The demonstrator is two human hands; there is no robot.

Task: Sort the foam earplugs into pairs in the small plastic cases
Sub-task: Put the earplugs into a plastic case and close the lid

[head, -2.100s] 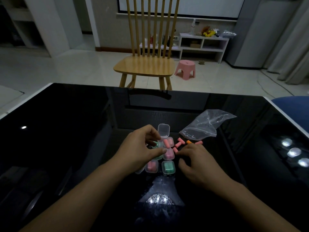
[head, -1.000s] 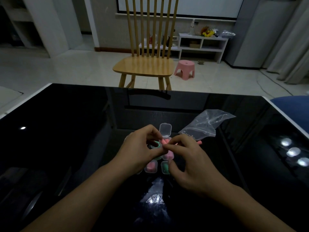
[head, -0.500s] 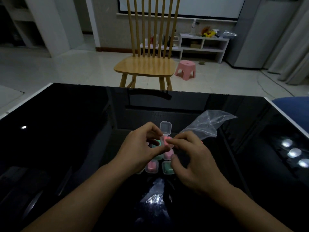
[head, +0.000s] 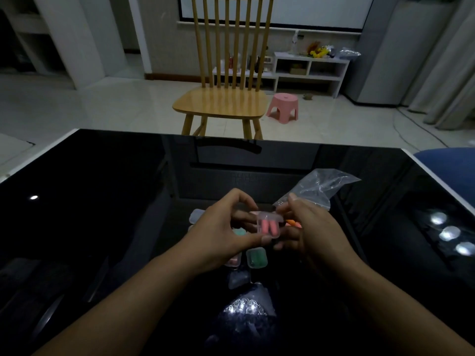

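Head view: a person's two bare forearms reach over a glossy black table (head: 102, 201), with both hands meeting near its middle.
Left hand (head: 221, 232): fingers curl round a small clear case (head: 268, 224), thumb at its near edge and forefinger arched over the far side, holding it up off the table.
Right hand (head: 308, 227): fingers touch the right side of the same case, thumb underneath; whether it pinches the case or only steadies it I cannot tell.
Held case: two pink earplugs (head: 268, 227) lie side by side inside it; whether the lid is fully down I cannot tell.
Loose earplug: an orange earplug (head: 293, 222) shows just beyond the right fingers; whether it lies on the table or is held I cannot tell.
Other cases: a green-filled case (head: 256, 257) sits on the table below the hands, a pink-filled case (head: 233, 260) just left of it, partly under the left wrist, and a clear lid (head: 196, 215) peeks out beyond the left hand.
Plastic bag (head: 318, 187): crumpled and clear, on the table just behind the right hand.
Room beyond: a wooden chair (head: 223, 98) faces the table's far edge, a pink stool (head: 282, 107) to its right, and a white shelf unit (head: 308, 70) against the wall.
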